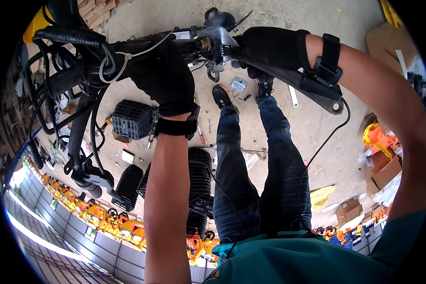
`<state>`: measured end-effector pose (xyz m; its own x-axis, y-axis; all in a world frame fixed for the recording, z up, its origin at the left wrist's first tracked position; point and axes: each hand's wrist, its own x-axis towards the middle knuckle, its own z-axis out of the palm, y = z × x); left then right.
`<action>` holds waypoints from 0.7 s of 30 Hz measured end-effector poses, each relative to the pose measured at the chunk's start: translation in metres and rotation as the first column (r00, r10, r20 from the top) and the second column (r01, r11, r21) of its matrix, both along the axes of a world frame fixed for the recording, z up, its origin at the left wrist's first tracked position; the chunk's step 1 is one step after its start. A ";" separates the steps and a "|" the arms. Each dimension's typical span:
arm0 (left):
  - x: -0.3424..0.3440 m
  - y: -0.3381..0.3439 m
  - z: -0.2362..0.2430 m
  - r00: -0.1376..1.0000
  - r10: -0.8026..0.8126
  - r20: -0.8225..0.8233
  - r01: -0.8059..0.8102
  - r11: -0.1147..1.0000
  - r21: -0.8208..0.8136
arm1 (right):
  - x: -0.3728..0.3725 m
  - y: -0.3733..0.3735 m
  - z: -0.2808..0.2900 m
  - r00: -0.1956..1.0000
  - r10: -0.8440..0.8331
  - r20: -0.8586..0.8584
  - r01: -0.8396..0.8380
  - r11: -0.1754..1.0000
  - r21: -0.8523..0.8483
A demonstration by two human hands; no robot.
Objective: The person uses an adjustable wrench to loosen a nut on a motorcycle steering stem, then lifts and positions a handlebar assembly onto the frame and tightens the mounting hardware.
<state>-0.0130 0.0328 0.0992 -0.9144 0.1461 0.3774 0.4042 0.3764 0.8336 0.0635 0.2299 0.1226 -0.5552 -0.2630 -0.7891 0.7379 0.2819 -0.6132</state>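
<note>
A large adjustable wrench (217, 39) has its jaws at a brass-coloured fitting (205, 44) on the end of a dark tube (188, 45). My right hand (270, 49), in a black glove, is closed round the wrench, whose long handle runs back below my wrist and ends in a hole. My left hand (166, 81), gloved too, is wrapped over the dark tube left of the fitting; its fingertips are hidden. Next to it, a white cable tie (128, 56) loops round the cables of a black tubular frame (64, 78).
Black ribbed parts (132, 119) stand on the concrete floor below my left arm. Around my feet lie a small metal tray (239, 84), a spanner (293, 96) and a red-handled tool (201, 137). Cardboard boxes (386, 173) sit at right, and orange machines (94, 215) line the lower left.
</note>
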 end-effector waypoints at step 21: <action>-0.005 0.006 0.008 1.000 -0.011 0.022 0.011 0.999 0.031 | -0.012 -0.012 -0.015 0.998 -0.007 -0.061 0.015 0.992 0.125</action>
<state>-0.0179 0.0383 0.1069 -0.9210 0.1447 0.3618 0.3897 0.3456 0.8537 0.0510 0.2178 0.1080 -0.6047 -0.1575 -0.7807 0.7044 0.3517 -0.6165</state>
